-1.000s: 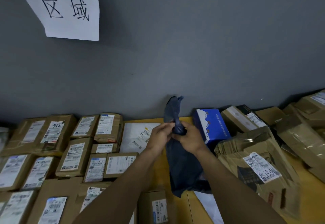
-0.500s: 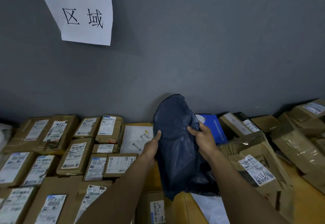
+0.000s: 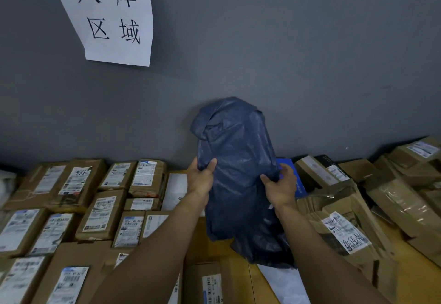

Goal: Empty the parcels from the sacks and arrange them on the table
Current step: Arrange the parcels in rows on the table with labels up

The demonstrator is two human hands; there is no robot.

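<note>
A dark blue plastic bag (image 3: 236,165) stands upright over the middle of the wooden table (image 3: 405,256), spread wide against the grey wall. My left hand (image 3: 200,179) grips its left edge and my right hand (image 3: 279,186) pinches its right edge at mid height. The bag's lower part hangs crumpled down to the tabletop. Rows of brown cardboard parcels (image 3: 100,215) with white labels lie flat on the left half of the table. What the bag contains is hidden.
A loose heap of brown parcels and paper mailers (image 3: 353,227) fills the right side. A blue box (image 3: 290,175) peeks out behind the bag. A white mailer (image 3: 284,282) lies under the bag's bottom. A paper sign (image 3: 112,15) hangs on the wall.
The bag was bunched at its neck between both hands. My hands have moved apart to its sides and lifted it, so it is spread wide and taller against the wall.
</note>
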